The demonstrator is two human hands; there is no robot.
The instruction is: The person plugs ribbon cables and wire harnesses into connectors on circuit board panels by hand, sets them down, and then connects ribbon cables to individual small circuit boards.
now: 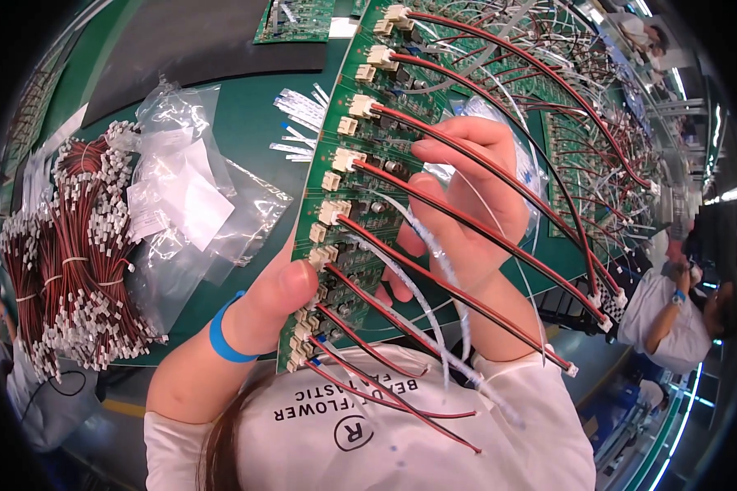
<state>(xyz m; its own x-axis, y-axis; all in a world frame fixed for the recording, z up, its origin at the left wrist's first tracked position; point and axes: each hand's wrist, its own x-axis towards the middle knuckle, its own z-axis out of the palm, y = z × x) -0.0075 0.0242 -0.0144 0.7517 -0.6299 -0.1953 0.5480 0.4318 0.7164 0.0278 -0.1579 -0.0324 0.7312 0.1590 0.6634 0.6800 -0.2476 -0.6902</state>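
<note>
A long green circuit board stands tilted in front of me. White connectors line its left edge, most with red-and-black wire leads trailing to the right. My left hand grips the board's lower left part, thumb on the front by the connectors; its other fingers are mostly hidden behind. My right hand is at the board's middle, thumb and index finger bent close together among the leads. What lies between those fingertips is too small to make out. White flat cables hang from the board below that hand.
Bundles of red-and-black wires with white plugs lie at the left, beside clear plastic bags. Loose white flat cables lie behind the board. More wired boards cover the right side of the green table. Other people sit farther right.
</note>
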